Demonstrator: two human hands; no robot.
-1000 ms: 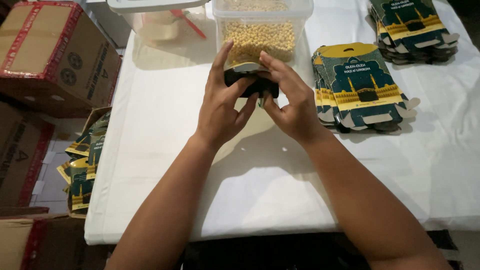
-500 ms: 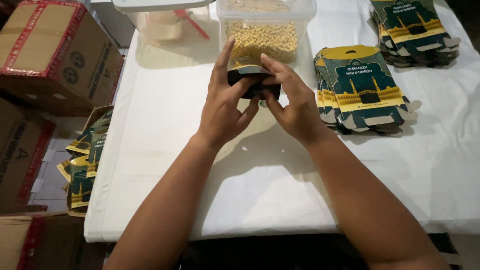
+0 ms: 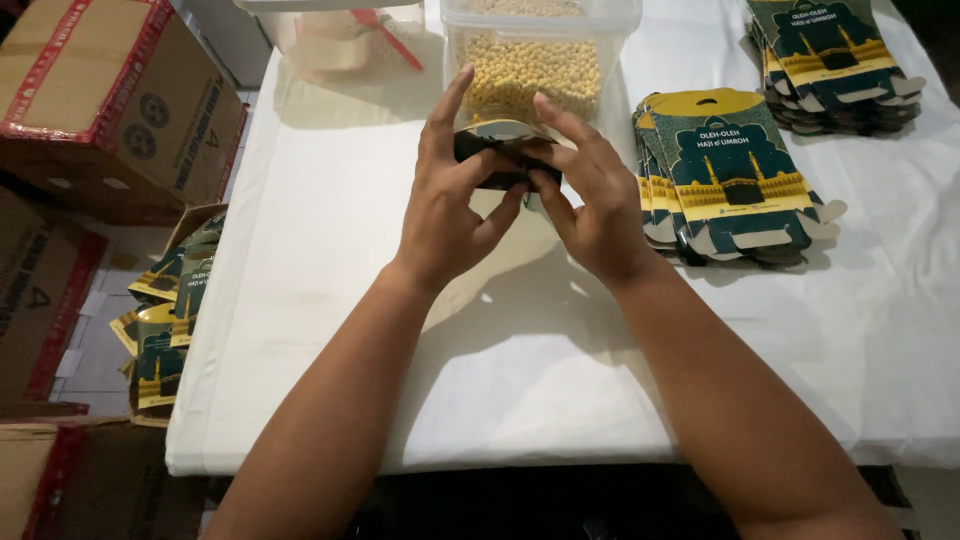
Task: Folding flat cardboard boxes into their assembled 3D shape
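White table [image 3: 330, 250] bare toward near edge, left hand [image 3: 445, 205] and right hand [image 3: 590, 200] pinching small dark carton [image 3: 497, 158]

Just beyond the fingers I see a clear tub of yellow kernels [image 3: 535, 70] on the white-clothed desk [image 3: 330, 300]. Right of the fingers lies a stack of flat green-and-gold cartons [image 3: 735, 180], with a second stack [image 3: 830, 60] further off. Far left of them sit brown cardboard boxes [image 3: 110, 100] and an open box of the same cartons [image 3: 165, 320].
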